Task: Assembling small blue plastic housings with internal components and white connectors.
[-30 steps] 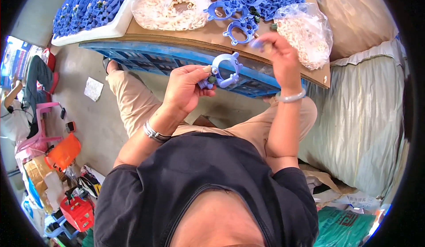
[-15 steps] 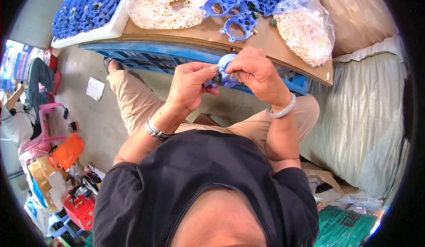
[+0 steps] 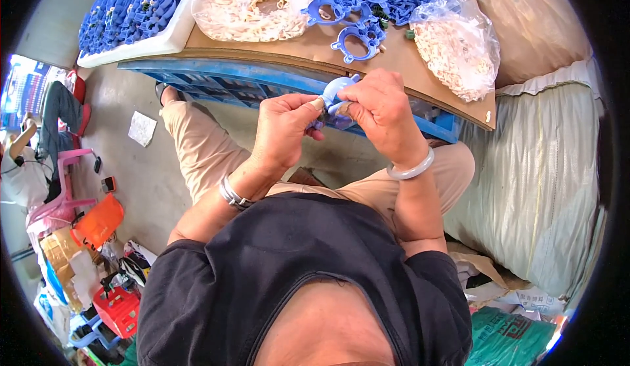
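Between my two hands, just off the table's front edge, is a blue plastic part (image 3: 336, 89) with a rounded body. My left hand (image 3: 283, 124) is closed, thumb and forefinger pinching its left side. Closed over its right side is my right hand (image 3: 384, 108), the fingers bent and pressing on it. My fingers hide much of the part, so any small piece in them cannot be made out. Past my hands on the cardboard-topped table lie loose blue ring-shaped parts (image 3: 355, 45), and a clear bag of small cream pieces (image 3: 457, 51) is to their right.
At the far left a white foam tray (image 3: 134, 56) holds piled blue parts. Beside it lies another bag of cream pieces (image 3: 252, 8). A blue crate (image 3: 216, 84) supports the cardboard (image 3: 282, 52). Large woven sacks (image 3: 538, 175) stand at right; a person (image 3: 29, 175) sits at far left.
Both hands still grip the blue part. It has turned a little, and my right hand has shifted slightly right. The whole view has moved slightly.
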{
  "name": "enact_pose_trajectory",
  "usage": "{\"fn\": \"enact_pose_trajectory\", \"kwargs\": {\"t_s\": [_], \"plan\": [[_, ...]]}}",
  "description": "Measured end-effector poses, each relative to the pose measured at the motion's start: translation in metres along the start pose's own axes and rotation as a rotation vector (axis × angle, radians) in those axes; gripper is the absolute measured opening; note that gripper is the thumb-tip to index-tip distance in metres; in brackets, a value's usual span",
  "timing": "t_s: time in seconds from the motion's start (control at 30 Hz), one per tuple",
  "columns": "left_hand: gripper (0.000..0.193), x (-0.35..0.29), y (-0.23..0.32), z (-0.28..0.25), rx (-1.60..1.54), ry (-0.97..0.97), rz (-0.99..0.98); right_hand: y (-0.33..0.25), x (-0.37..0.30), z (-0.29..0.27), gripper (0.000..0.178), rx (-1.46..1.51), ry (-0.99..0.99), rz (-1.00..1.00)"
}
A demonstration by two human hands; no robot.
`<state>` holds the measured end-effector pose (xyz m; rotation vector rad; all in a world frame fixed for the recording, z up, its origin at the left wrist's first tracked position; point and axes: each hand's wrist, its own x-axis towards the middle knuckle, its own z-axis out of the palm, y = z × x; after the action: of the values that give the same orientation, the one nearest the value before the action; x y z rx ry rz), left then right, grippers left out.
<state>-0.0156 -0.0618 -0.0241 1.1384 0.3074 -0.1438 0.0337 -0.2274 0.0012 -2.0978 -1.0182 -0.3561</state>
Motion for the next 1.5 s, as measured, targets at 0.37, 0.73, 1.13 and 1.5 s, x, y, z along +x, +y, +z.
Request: {"fn": "enact_pose_trajectory", "kwargs": {"t_s": [0.37, 0.73, 1.13, 1.5], "plan": [[0.016, 0.007, 0.004, -0.004, -0.182, -0.091, -0.173, 0.01, -0.006, 0.008, 0.046, 0.369, 0.046, 0.183], [0.017, 0.001, 0.007, 0.001, -0.169, -0.013, -0.076, 0.011, -0.002, 0.023, 0.083, 0.669, 0.047, 0.323], [0.016, 0.01, 0.027, -0.022, -0.684, -0.036, -0.316, 0.016, -0.009, 0.005, 0.06, 0.783, 0.376, 0.413], [0.013, 0.094, 0.201, -0.121, -0.229, 0.555, 0.859, 0.031, -0.017, -0.006, 0.036, 0.726, 0.429, 0.531]]}}
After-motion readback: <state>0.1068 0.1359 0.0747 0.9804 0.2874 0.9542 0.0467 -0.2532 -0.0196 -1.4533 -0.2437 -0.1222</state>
